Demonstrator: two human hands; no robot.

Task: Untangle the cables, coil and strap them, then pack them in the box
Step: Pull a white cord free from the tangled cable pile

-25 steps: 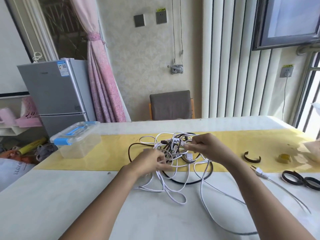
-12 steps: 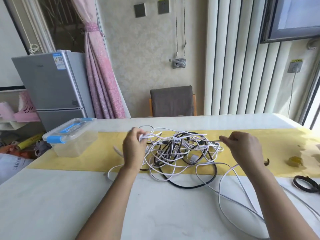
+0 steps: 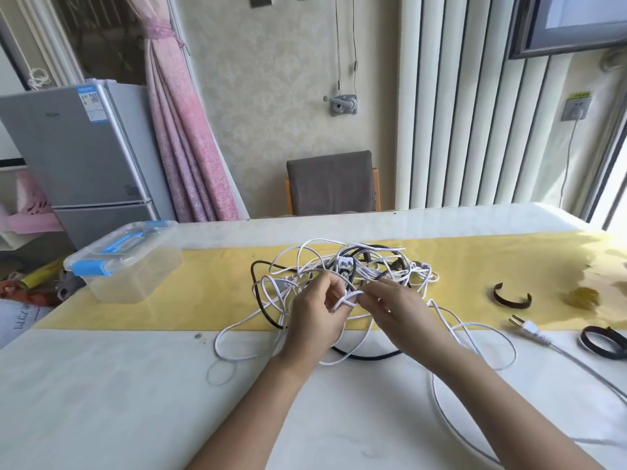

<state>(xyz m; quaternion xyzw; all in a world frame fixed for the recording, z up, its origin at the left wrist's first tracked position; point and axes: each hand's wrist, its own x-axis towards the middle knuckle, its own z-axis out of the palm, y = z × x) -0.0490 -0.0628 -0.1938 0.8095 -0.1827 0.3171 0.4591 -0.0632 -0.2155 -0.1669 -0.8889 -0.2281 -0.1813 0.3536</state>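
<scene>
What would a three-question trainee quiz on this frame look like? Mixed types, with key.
1. True or false: the lid is on the box.
2. Fill in: the loose plug lies on the table to the ___ of the cable tangle.
3. What do the left hand and the right hand both pinch?
A. a white cable
B. the plug
C. the box

Key: 1 true; 2 right; 3 A.
</scene>
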